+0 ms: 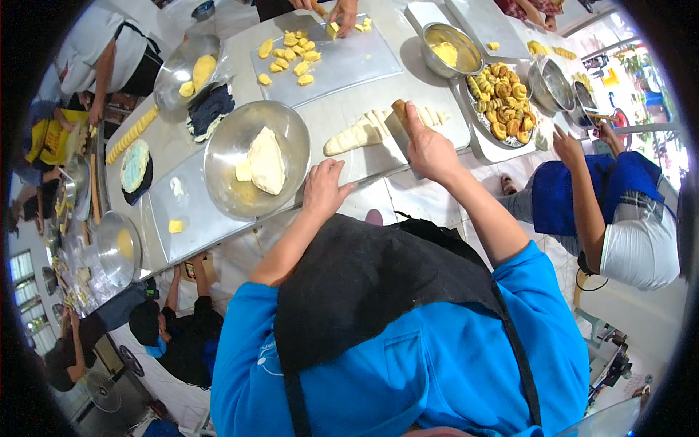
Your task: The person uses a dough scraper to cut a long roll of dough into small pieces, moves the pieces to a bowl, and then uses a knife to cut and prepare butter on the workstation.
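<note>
My right hand grips a dough cutter with a wooden handle and a broad metal blade, the index finger stretched along the handle. The blade stands across a pale dough log; to its right lie cut dough slices, close together. Empty and with fingers spread, my left hand rests at the table's near edge, left of the log. Beside it is a steel mixing bowl holding a white dough lump and a small yellow piece.
Across the table, another person's hands cut yellow dough near several yellow pieces. A plate of browned rolls and a steel bowl stand right. Black dough lies left. A co-worker in a blue apron stands right.
</note>
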The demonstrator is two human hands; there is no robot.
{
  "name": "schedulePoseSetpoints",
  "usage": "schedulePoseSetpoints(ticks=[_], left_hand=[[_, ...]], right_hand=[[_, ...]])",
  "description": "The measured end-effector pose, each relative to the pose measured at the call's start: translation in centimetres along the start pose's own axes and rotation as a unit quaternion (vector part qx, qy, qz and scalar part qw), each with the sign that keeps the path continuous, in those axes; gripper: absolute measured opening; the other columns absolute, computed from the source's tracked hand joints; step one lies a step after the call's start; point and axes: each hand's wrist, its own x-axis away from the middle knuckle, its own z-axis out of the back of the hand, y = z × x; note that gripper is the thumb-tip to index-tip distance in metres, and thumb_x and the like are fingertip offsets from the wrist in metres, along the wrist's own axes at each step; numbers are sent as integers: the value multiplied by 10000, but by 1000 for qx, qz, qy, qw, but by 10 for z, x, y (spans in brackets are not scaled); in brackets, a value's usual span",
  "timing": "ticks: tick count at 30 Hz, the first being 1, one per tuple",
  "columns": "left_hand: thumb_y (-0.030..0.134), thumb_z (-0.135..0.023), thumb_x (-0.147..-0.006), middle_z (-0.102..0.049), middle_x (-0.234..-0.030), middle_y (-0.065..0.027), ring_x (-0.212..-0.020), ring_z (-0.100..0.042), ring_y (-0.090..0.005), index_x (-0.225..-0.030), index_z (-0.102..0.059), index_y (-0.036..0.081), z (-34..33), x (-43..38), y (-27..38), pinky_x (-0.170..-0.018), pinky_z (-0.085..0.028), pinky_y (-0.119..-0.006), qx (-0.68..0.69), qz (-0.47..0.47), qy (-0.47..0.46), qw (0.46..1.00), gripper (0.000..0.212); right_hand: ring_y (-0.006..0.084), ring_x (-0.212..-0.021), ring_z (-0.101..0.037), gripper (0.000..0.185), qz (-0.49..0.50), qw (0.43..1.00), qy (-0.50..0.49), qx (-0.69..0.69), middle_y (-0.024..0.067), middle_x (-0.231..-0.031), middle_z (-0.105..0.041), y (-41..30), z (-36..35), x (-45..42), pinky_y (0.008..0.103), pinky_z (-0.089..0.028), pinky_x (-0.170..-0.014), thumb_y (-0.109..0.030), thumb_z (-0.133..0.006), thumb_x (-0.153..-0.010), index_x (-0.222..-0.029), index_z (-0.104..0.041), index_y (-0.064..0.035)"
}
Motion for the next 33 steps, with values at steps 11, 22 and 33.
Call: schedulePoseSetpoints(ticks=[11,22,33], left_hand=[[353,-662,-759,-467,-1294,-74,-1155,-429,-281,-1225,-527,143,-24,-95,9,-944,-351,-432,-55,-20,75,995,528],[317,-692,-729,-585,-1144,-101,-1022,-538,-281,-1174,-560,78,-35,-94,-18,-878,-413,-398,-2,-18,87,996,522],[346,-708,-692,-563,-1098,-84,-1056,-500,-272,-1158,-560,74,-21,-111,3,-910,-392,-409,-65,20,1,998,560]], right_hand=[[424,-749,-598,758,-18,997,19,-68,283,-901,-599,-2,-8,-16,487,-470,-670,-66,-468,-754,-1414,-95,-41],[444,-738,-594,764,-53,989,64,-126,311,-810,-592,30,-6,-3,492,-469,-690,-74,-474,-760,-1418,-87,-51],[395,-738,-609,737,16,996,0,-87,255,-855,-610,-9,-22,-39,466,-481,-649,-77,-469,-769,-1411,-111,-30]])
